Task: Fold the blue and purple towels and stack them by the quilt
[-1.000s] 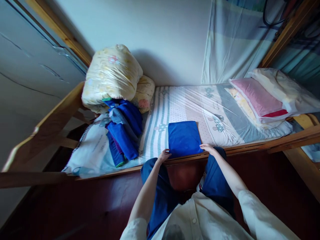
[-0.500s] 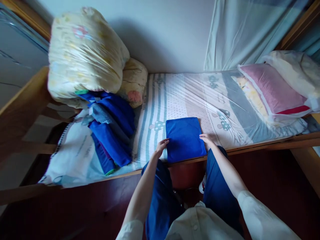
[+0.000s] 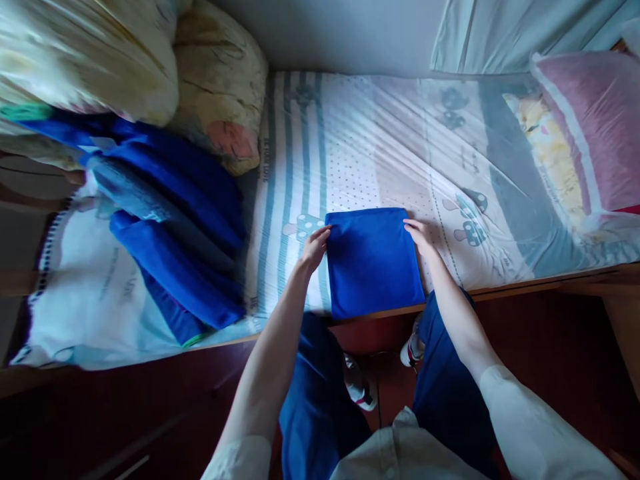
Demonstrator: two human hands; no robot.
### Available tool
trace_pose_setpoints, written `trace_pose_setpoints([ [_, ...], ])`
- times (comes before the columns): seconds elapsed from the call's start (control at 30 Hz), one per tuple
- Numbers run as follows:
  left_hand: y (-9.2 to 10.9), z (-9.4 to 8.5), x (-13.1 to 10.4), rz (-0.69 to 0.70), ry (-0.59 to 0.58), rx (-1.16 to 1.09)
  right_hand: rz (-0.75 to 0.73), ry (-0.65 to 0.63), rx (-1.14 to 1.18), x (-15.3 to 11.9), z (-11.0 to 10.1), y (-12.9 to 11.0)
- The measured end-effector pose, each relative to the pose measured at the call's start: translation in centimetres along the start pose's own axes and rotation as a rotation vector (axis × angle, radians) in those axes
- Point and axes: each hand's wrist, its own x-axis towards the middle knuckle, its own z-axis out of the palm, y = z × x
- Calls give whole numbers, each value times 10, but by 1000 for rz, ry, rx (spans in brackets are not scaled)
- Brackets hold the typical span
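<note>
A square blue cloth (image 3: 375, 263) lies flat at the front edge of the bed, before my knees. At its left edge, close to the far left corner, the fingers of my left hand (image 3: 316, 247) are closed on the hem. My right hand (image 3: 419, 235) pinches the opposite edge near the far right corner. The cloth's near edge reaches the wooden bed rail. On the left of the bed lies a heap of blue garments (image 3: 175, 227) with green trim and a grey-blue piece among them.
The patterned sheet (image 3: 380, 147) covers the mattress. Yellowish bedding (image 3: 90, 60) and a pillow (image 3: 225, 100) are piled at the left. A pink pillow (image 3: 595, 127) stands at the right end. A pale curtain (image 3: 520, 33) hangs at the back, and a wooden rail (image 3: 550, 287) edges the bed.
Both my hands have slid away from me along the cloth's side edges, towards its far corners. The camera has come closer and tilted down; the cloth stays flat on the bed.
</note>
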Motion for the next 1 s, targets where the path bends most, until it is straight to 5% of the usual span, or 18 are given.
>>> trace_pose_setpoints([
  [0.73,11,-10,46,112,65,89,-190,-34,-54,40,6,2],
  [0.87,13,-2,50,229,115,311,-266,28,-254,43,17,1],
  [1.0,0,24,29,496,213,720,-439,111,-586,12,50,2],
])
